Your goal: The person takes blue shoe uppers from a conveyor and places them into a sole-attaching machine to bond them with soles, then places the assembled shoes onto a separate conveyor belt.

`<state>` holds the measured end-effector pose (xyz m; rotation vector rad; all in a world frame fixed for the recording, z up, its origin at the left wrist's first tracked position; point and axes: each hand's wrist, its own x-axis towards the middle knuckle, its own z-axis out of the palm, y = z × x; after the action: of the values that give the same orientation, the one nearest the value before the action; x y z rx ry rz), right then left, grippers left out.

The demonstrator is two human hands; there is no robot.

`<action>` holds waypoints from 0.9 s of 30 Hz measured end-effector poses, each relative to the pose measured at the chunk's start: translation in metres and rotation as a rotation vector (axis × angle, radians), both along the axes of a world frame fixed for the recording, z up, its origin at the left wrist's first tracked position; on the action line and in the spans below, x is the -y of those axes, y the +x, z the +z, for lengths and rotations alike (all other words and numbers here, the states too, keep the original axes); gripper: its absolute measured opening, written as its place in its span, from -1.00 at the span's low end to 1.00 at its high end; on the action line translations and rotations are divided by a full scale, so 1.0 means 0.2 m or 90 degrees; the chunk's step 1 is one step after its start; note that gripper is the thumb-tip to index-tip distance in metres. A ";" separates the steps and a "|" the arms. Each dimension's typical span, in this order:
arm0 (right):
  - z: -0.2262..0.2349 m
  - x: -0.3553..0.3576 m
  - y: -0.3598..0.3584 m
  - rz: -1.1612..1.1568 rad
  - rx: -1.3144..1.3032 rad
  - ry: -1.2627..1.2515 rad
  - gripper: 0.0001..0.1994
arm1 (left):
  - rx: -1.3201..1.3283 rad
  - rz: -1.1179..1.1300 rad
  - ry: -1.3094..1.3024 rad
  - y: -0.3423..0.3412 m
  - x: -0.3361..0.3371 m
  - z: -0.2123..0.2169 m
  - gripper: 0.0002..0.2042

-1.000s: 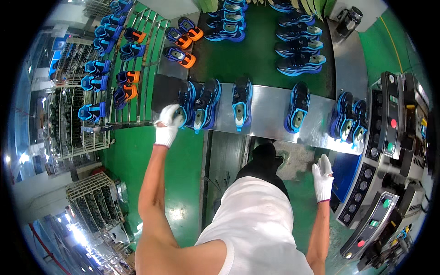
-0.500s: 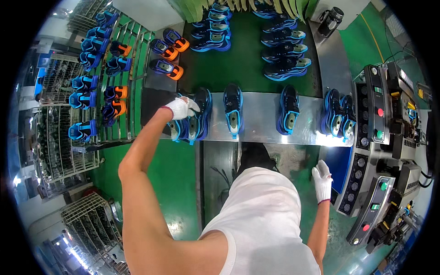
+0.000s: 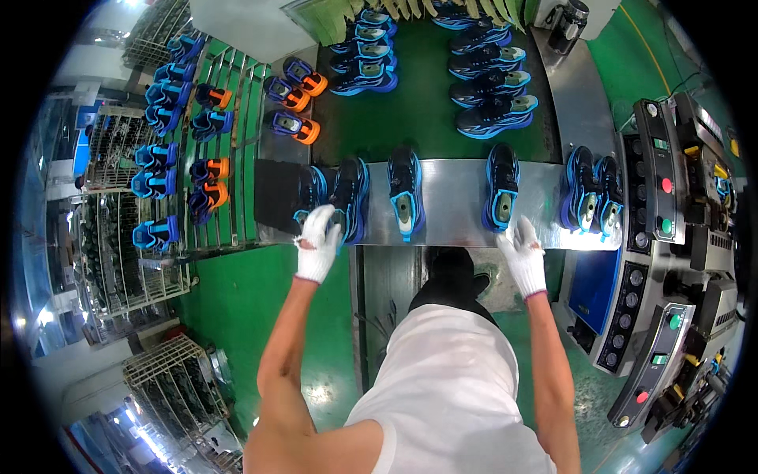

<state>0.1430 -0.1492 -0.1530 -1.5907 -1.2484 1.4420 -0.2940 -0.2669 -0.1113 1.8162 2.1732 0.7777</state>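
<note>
On the metal ledge, black-and-blue sneakers stand in a row with their heels toward me. My left hand [image 3: 318,243], in a white knitted glove, reaches the heels of the two leftmost ones, the outer sneaker [image 3: 313,186] and its neighbour [image 3: 348,193]. Its fingers are stretched out and partly cover the heels. My right hand [image 3: 522,258], gloved alike, has its fingers apart just below the heel of a right-hand sneaker [image 3: 502,186]; whether they touch it I cannot tell. Another sneaker [image 3: 405,189] stands between the hands.
Behind the ledge [image 3: 454,225], a green belt [image 3: 426,103] carries two columns of sneakers. Orange-heeled shoes [image 3: 294,126] sit at its left, beside a metal rack [image 3: 237,158] of more shoes. Two more sneakers [image 3: 584,189] stand at right, next to machine control panels [image 3: 659,174]. A dark flask [image 3: 568,28] stands far right.
My left hand has come down from over the leftmost sneakers to their heels. My right hand has risen from my side to the ledge's front edge. The view has shifted slightly.
</note>
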 end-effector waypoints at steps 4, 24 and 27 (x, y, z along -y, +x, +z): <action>-0.19 -0.21 -0.28 0.052 0.503 0.211 0.00 | 0.038 -0.049 -0.032 0.21 -0.18 -0.01 -0.50; 0.03 -0.46 0.09 0.048 0.326 -0.176 -0.56 | 0.215 -0.129 -0.227 0.32 -0.72 -0.19 -0.56; -0.19 -0.36 0.09 0.124 0.453 -0.040 -0.66 | 0.216 -0.263 -0.442 0.18 -0.95 -0.02 -0.64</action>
<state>0.1611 -0.0782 -0.1912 -2.1752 -1.8005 1.0484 -0.2578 -0.0771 -0.1162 1.5339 1.5061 0.1744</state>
